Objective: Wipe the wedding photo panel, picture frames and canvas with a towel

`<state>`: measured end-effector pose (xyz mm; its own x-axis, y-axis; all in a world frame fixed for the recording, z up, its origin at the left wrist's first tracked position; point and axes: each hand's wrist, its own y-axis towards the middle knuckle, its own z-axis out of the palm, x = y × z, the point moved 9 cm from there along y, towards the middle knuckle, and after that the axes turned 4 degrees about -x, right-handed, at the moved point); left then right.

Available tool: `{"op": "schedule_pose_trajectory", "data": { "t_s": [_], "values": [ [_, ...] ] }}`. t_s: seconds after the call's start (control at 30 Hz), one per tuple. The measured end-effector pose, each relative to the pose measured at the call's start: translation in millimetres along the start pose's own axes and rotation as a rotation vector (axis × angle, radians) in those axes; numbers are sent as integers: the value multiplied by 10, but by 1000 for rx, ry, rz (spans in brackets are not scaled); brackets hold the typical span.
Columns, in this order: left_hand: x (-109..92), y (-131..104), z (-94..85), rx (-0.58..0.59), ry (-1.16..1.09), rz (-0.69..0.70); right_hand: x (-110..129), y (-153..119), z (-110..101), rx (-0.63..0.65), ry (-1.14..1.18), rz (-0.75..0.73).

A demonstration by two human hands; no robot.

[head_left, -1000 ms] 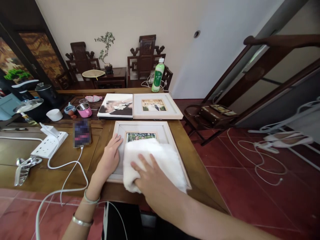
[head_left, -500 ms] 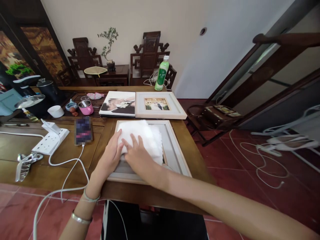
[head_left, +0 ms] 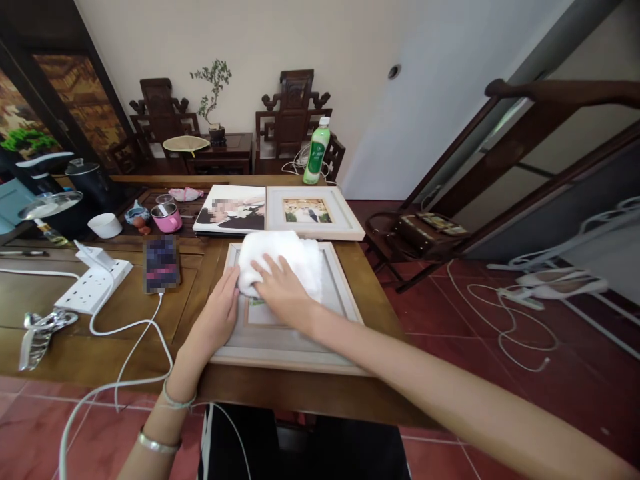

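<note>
A pale wood picture frame (head_left: 345, 288) lies flat near the table's front edge, with part of the picture inside it covered. My right hand (head_left: 283, 287) bears down on a folded white cloth (head_left: 306, 257) over the upper part of the frame. Its fingers are somewhat spread and bent into the cloth, which bunches at their left side. My left hand (head_left: 216, 310) rests along the frame's left edge, fingers stretched out, touching its side. The left thumb is hard to make out.
Behind lie a photo album (head_left: 231, 210), a second framed picture (head_left: 307, 211) and a green bottle (head_left: 317, 152). To the left are a phone (head_left: 161, 263), a power strip (head_left: 93, 285), white cables, a hair clip (head_left: 44, 333), a pink mug (head_left: 167, 217) and a white cup (head_left: 105, 226).
My right hand has slid the cloth up and slightly right across the frame, bunching it and uncovering the lower part of the picture. My left hand stays at the left edge.
</note>
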<state>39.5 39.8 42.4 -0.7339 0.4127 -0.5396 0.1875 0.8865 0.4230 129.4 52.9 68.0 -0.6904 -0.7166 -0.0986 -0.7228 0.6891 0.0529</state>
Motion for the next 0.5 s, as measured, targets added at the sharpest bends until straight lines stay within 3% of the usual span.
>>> {"op": "schedule_pose_trajectory", "data": {
  "t_s": [0.1, 0.17, 0.4, 0.5],
  "values": [
    [39, -17, 3, -2, 13, -16, -141, 210, 37, -2, -13, -39],
    [78, -34, 15, -7, 10, -32, -237, 210, 42, 8, -23, -15],
    [140, -38, -13, -73, -23, -67, -734, -313, 57, 108, -58, 176],
    [106, -21, -32, -71, -34, -59, -818, -531, -14, 132, -48, 158]
  ]
}}
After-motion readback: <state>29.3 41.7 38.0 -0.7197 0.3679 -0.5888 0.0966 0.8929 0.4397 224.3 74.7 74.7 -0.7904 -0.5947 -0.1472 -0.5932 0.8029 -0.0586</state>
